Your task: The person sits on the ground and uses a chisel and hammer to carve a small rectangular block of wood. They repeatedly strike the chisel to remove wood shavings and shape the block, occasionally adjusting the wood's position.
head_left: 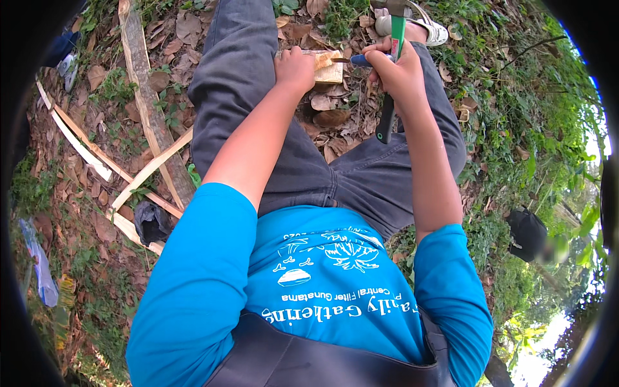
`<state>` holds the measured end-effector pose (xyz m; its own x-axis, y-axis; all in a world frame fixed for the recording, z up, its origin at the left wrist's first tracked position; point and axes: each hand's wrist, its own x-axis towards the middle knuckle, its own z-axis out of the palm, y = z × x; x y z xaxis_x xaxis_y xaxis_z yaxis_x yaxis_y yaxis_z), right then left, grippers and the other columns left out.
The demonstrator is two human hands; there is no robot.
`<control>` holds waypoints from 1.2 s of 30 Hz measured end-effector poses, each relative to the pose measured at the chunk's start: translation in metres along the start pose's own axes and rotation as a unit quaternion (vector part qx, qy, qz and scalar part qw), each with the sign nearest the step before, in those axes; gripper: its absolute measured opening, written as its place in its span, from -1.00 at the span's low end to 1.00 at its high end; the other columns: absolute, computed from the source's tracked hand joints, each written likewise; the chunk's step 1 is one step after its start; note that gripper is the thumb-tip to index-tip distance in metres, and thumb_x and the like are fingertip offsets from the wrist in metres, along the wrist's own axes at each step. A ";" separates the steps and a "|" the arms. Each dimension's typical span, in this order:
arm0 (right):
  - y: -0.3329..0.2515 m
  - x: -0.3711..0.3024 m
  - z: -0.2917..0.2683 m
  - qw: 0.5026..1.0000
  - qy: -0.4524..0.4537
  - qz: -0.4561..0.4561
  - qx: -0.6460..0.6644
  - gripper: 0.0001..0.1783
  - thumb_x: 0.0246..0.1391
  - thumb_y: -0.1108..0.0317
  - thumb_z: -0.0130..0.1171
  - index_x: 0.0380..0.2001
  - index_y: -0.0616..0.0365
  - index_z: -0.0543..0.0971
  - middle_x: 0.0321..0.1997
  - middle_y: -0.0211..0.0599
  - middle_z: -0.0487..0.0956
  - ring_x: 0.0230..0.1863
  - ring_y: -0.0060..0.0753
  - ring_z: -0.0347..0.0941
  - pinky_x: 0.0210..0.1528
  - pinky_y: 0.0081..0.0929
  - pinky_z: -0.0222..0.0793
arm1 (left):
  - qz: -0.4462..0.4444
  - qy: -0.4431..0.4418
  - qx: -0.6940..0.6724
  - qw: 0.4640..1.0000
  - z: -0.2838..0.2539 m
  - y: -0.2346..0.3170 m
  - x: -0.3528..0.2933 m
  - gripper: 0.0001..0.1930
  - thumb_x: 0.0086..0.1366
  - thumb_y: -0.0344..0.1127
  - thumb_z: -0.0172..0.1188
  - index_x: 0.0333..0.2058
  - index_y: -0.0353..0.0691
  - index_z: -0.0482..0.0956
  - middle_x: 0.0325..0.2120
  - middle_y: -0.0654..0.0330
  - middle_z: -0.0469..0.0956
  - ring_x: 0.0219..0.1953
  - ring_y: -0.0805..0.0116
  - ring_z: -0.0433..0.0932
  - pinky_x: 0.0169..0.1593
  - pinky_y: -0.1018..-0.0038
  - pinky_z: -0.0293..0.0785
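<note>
My left hand point(295, 69) is closed on a small pale wood piece point(326, 59), on top of a squared wooden block point(330, 75) between my legs. My right hand point(403, 72) pinches the blue handle of a narrow-bladed tool point(361, 60); whether it is a chisel or a knife I cannot tell. Its dark blade points left, with the tip at the wood piece. A hammer point(398, 31) with a green and black handle runs through the same right hand, its metal head up and away from me. My palm hides the middle of its handle.
Dry leaves and green plants cover the ground. A long rough wood plank point(137, 71) lies on the left, with several pale split strips point(151, 169) across it. Nearby are a dark plastic bag point(152, 222) and a bluish wrapper point(41, 264). A black object point(526, 233) lies at right.
</note>
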<state>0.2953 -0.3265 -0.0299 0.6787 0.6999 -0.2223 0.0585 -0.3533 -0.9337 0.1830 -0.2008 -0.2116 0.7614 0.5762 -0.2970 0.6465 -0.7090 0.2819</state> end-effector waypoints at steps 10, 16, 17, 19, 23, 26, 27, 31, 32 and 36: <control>0.009 0.009 0.009 1.000 0.013 -0.005 0.007 -0.72 0.01 0.39 0.34 -0.31 0.17 0.42 -0.40 -0.34 0.60 -0.56 -0.63 0.49 -0.49 -0.59 0.39 | -0.009 -0.005 -0.010 1.000 -0.001 0.000 0.001 -0.45 0.26 -0.16 0.34 0.26 0.20 0.54 0.07 0.18 0.46 0.20 0.08 0.42 0.26 0.10 0.37; 0.008 0.008 0.010 1.000 0.019 -0.005 0.006 -0.72 0.01 0.39 0.34 -0.32 0.18 0.42 -0.44 -0.35 0.59 -0.56 -0.62 0.49 -0.50 -0.59 0.37 | -0.009 -0.013 -0.011 1.000 -0.004 0.001 0.000 -0.44 0.27 -0.16 0.33 0.26 0.19 0.53 0.09 0.17 0.45 0.21 0.09 0.41 0.27 0.09 0.36; 0.007 0.008 0.010 1.000 0.021 -0.004 0.003 -0.72 0.01 0.39 0.34 -0.32 0.18 0.43 -0.45 -0.35 0.59 -0.56 -0.62 0.49 -0.50 -0.59 0.37 | -0.009 -0.014 -0.008 1.000 -0.004 0.001 0.000 -0.44 0.27 -0.16 0.33 0.27 0.19 0.53 0.09 0.17 0.45 0.21 0.09 0.41 0.28 0.09 0.36; 0.006 0.009 0.011 1.000 0.022 -0.001 -0.003 -0.72 0.01 0.38 0.34 -0.32 0.18 0.42 -0.44 -0.35 0.59 -0.56 -0.61 0.49 -0.49 -0.59 0.37 | -0.009 -0.018 -0.003 1.000 -0.005 0.001 0.000 -0.44 0.28 -0.16 0.33 0.27 0.19 0.53 0.09 0.17 0.45 0.22 0.09 0.40 0.28 0.10 0.36; 0.009 0.009 0.010 1.000 0.022 -0.006 0.012 -0.71 0.01 0.38 0.34 -0.31 0.19 0.42 -0.42 -0.34 0.59 -0.56 -0.61 0.50 -0.49 -0.58 0.38 | -0.009 -0.018 -0.004 1.000 -0.004 0.001 0.000 -0.45 0.28 -0.16 0.33 0.26 0.19 0.53 0.09 0.17 0.45 0.22 0.09 0.41 0.28 0.10 0.37; 0.012 0.011 0.010 1.000 0.011 -0.015 -0.001 -0.74 0.15 0.36 0.29 -0.22 0.12 0.40 -0.24 -0.29 0.68 -0.55 -0.71 0.48 -0.61 -0.73 0.25 | -0.009 -0.014 -0.005 1.000 -0.004 0.001 0.000 -0.46 0.26 -0.16 0.33 0.24 0.18 0.55 0.09 0.17 0.45 0.22 0.08 0.42 0.27 0.09 0.39; 0.013 0.010 0.011 1.000 0.013 -0.014 0.006 -0.74 0.15 0.36 0.30 -0.23 0.12 0.40 -0.26 -0.31 0.67 -0.56 -0.72 0.47 -0.61 -0.74 0.25 | -0.009 -0.012 -0.002 1.000 -0.004 0.000 0.000 -0.47 0.26 -0.16 0.33 0.23 0.17 0.56 0.09 0.17 0.45 0.21 0.07 0.42 0.26 0.09 0.39; 0.012 0.009 0.012 1.000 0.022 -0.004 0.015 -0.75 0.17 0.34 0.31 -0.25 0.10 0.40 -0.37 -0.39 0.62 -0.59 -0.74 0.46 -0.64 -0.74 0.22 | 0.001 -0.008 0.004 1.000 -0.002 0.000 0.000 -0.49 0.24 -0.16 0.33 0.20 0.16 0.59 0.08 0.16 0.46 0.21 0.06 0.43 0.25 0.08 0.41; 0.012 0.009 0.012 1.000 0.022 0.000 0.014 -0.75 0.17 0.33 0.31 -0.26 0.10 0.41 -0.40 -0.41 0.60 -0.59 -0.74 0.45 -0.64 -0.74 0.21 | 0.000 -0.007 0.002 1.000 -0.003 0.000 0.000 -0.49 0.24 -0.16 0.33 0.20 0.16 0.59 0.07 0.16 0.46 0.20 0.06 0.43 0.25 0.08 0.41; 0.010 0.009 0.013 0.999 0.030 0.009 0.022 -0.73 0.06 0.34 0.33 -0.30 0.16 0.43 -0.50 -0.41 0.54 -0.57 -0.64 0.49 -0.54 -0.61 0.30 | 0.001 -0.001 -0.003 1.000 -0.001 -0.001 0.001 -0.49 0.24 -0.17 0.33 0.19 0.17 0.60 0.07 0.17 0.47 0.20 0.06 0.44 0.24 0.09 0.42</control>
<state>0.2926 -0.3158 -0.0445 0.7221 0.6547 -0.2234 0.0150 -0.3377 -0.9411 0.1831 -0.1996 -0.2114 0.7622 0.5741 -0.2991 0.6457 -0.7071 0.2883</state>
